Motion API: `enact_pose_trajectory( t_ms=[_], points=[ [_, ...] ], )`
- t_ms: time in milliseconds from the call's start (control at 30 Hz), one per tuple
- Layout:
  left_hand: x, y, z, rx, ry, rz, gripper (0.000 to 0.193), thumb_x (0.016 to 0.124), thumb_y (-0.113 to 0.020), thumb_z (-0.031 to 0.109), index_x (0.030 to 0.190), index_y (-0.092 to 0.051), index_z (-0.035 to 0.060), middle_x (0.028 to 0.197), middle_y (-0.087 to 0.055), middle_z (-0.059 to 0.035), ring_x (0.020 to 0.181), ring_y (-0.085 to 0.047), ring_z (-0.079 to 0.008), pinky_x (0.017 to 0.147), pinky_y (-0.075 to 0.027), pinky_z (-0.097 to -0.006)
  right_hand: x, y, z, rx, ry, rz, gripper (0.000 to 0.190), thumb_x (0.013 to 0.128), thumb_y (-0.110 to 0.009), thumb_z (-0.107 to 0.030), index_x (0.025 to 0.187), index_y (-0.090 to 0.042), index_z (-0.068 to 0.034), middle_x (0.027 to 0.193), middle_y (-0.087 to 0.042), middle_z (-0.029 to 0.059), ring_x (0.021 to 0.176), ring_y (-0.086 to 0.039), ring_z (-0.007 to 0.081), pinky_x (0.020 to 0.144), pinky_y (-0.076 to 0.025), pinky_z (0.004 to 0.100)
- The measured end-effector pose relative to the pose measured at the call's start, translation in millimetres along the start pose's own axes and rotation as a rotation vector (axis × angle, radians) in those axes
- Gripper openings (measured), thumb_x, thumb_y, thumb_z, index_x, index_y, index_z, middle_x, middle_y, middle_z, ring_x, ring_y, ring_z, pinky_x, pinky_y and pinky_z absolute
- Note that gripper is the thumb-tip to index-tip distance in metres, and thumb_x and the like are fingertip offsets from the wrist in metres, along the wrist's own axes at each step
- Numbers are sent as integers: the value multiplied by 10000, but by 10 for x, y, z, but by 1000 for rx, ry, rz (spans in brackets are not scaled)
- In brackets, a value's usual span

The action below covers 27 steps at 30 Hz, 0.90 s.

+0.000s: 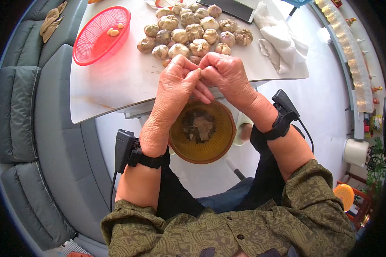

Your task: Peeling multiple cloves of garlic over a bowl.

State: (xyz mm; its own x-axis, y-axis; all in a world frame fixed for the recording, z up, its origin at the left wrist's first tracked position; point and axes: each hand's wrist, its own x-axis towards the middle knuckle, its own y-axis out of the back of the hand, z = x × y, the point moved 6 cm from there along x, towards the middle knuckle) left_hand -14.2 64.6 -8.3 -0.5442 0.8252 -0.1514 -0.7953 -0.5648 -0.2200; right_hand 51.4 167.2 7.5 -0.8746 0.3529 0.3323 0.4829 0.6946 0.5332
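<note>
Above the near edge of the white table (115, 85), my left hand (178, 78) and my right hand (226, 72) meet with thumbs and fingers pinched together. Between the fingertips is a small piece, apparently garlic; my fingers hide most of it. Several whole garlic bulbs (194, 32) with dry skins lie heaped just beyond my hands. To their left stands a red plastic mesh basket (95, 38) holding a few peeled garlic cloves (114, 32). Below my hands, between my legs, a yellow-brown bin (209, 155) contains dark scraps and pale skins (202, 127).
A white towel (278, 41) lies at the table's right side, beside a dark-screened device (231, 10). A grey sofa (64, 112) runs along the left. Black devices (124, 151) with cables are strapped to both wrists. A white pot (356, 152) stands far right.
</note>
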Motion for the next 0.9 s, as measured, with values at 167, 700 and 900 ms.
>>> enact_pose_trajectory(
  t_ms=[167,700,900],
  points=[
    [-10,10,15,18,46,-5,65,909,-482,10,892,-435,-32,728,-594,-152,560,-660,-232,448,-555,-275,16,-15,-16,56,-73,-79,163,832,-554,-204,770,-599,-60,684,-608,134,660,-617,311,595,-492,396],
    [-97,-27,112,-19,-34,-7,64,886,-521,-23,870,-462,-2,752,-589,-104,572,-648,-174,453,-534,-238,-11,82,-397,-497,304,-54,139,749,-610,-134,763,-493,-60,660,-566,85,652,-622,268,558,-494,362],
    [-111,-39,186,-67,-72,-50,67,886,-522,-37,867,-467,-2,743,-580,-93,579,-641,-159,463,-535,-240,-10,146,-477,-457,322,-35,132,777,-596,-146,758,-497,-60,671,-567,87,671,-619,272,582,-498,364]
  ],
)
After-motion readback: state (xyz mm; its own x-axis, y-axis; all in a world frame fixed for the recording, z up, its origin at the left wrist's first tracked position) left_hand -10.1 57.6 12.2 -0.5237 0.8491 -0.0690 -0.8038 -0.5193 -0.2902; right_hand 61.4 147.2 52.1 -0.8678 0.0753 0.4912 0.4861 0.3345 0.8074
